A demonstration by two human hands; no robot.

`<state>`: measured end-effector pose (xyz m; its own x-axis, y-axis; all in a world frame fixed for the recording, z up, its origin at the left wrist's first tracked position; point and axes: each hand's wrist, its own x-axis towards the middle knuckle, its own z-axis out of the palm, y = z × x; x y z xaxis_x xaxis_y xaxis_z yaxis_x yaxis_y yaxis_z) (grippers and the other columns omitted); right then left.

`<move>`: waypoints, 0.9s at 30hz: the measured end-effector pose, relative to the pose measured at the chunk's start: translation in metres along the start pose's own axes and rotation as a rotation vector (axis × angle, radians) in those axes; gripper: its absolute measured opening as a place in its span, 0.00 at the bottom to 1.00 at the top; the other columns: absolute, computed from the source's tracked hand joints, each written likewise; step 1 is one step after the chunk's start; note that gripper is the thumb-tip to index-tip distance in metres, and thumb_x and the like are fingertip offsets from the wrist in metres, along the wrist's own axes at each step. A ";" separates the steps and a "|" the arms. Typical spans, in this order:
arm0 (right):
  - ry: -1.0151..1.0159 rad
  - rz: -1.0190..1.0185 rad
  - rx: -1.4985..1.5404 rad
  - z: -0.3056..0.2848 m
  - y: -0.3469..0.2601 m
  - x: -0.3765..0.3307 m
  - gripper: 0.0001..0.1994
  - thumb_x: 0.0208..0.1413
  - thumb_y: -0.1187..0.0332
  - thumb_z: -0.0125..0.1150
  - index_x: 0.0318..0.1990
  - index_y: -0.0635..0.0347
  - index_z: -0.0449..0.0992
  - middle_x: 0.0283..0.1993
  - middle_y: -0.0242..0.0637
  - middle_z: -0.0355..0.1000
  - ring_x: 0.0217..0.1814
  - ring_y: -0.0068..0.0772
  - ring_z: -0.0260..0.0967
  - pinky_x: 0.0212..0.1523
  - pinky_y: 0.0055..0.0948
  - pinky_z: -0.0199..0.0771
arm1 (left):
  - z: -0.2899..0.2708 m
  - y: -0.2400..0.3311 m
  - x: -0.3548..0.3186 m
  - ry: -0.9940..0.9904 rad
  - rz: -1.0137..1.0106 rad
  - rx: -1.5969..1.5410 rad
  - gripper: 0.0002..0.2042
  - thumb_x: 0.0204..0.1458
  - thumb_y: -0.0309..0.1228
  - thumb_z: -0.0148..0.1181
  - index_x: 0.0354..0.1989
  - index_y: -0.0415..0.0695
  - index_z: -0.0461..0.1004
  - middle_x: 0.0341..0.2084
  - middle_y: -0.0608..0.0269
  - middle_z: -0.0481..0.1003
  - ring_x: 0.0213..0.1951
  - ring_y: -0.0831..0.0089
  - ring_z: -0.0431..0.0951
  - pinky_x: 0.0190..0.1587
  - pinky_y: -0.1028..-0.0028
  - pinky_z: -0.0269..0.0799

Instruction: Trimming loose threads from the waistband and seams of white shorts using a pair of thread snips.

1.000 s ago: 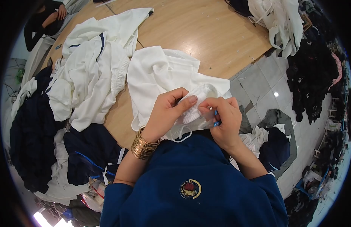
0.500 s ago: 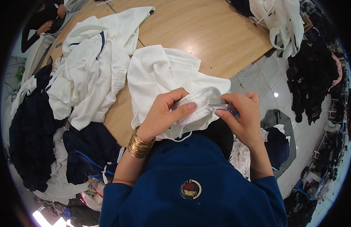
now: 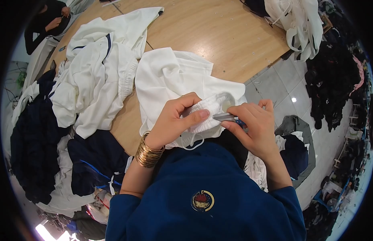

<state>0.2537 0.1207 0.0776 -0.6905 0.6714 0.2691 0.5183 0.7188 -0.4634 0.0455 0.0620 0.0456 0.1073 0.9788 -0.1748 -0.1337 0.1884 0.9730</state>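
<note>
White trousers (image 3: 170, 76) lie over the table's near edge, their gathered elastic waistband (image 3: 206, 109) held up before me. My left hand (image 3: 182, 114), with gold bangles on its wrist, is closed on the waistband, thumb on top and fingers behind. In my right hand (image 3: 254, 124) are thread snips (image 3: 224, 117) with grey metal blades and a bit of blue at the grip. Their tip points left and touches or nearly touches the waistband; whether a thread is between the blades is too small to tell. A white drawstring (image 3: 193, 148) hangs in a loop below the waistband.
More white garments (image 3: 94, 76) are heaped on the wooden table (image 3: 202, 32) at left. Navy garments (image 3: 37, 140) hang off its left side. White clothing (image 3: 297, 24) sits at the far right corner; black garments (image 3: 331, 84) lie beyond. A person (image 3: 48, 24) stands at the far left.
My right hand has moved slightly left with the snips, bringing their tip further onto the waistband. The blades, apart before, now look together. My left hand has stayed in place.
</note>
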 end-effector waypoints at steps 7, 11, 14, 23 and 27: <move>0.010 0.018 0.033 0.001 0.001 -0.001 0.11 0.47 0.57 0.63 0.29 0.52 0.72 0.23 0.26 0.68 0.25 0.27 0.64 0.35 0.31 0.51 | 0.000 -0.002 0.002 0.006 0.029 0.011 0.10 0.51 0.33 0.60 0.34 0.38 0.73 0.22 0.74 0.69 0.23 0.89 0.63 0.24 0.86 0.58; 0.016 0.008 0.013 -0.001 -0.001 -0.001 0.11 0.46 0.57 0.63 0.28 0.51 0.72 0.22 0.26 0.67 0.24 0.26 0.63 0.35 0.31 0.50 | 0.000 0.000 0.001 0.002 0.008 0.011 0.10 0.51 0.33 0.60 0.33 0.38 0.73 0.22 0.74 0.69 0.23 0.90 0.63 0.25 0.86 0.59; 0.021 -0.007 -0.017 -0.002 -0.002 -0.001 0.11 0.46 0.57 0.63 0.28 0.51 0.72 0.21 0.26 0.65 0.24 0.26 0.62 0.35 0.31 0.50 | 0.000 0.002 0.001 0.015 0.012 0.032 0.10 0.51 0.33 0.60 0.32 0.39 0.73 0.21 0.74 0.68 0.23 0.89 0.63 0.25 0.86 0.59; 0.010 -0.021 -0.049 -0.002 -0.004 -0.002 0.11 0.46 0.57 0.63 0.29 0.51 0.72 0.22 0.26 0.65 0.24 0.26 0.62 0.35 0.31 0.50 | 0.002 0.008 0.000 0.015 0.057 0.097 0.09 0.50 0.32 0.61 0.30 0.37 0.73 0.23 0.73 0.68 0.24 0.89 0.64 0.26 0.85 0.60; 0.019 -0.023 -0.041 0.000 -0.005 -0.002 0.11 0.46 0.57 0.63 0.29 0.51 0.72 0.21 0.26 0.65 0.24 0.26 0.62 0.35 0.31 0.50 | 0.000 0.005 -0.001 0.009 0.030 0.071 0.09 0.50 0.32 0.61 0.30 0.38 0.73 0.23 0.73 0.68 0.24 0.89 0.64 0.26 0.85 0.59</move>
<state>0.2528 0.1162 0.0796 -0.6931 0.6574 0.2958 0.5229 0.7409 -0.4215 0.0452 0.0618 0.0503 0.0954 0.9846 -0.1465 -0.0668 0.1532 0.9859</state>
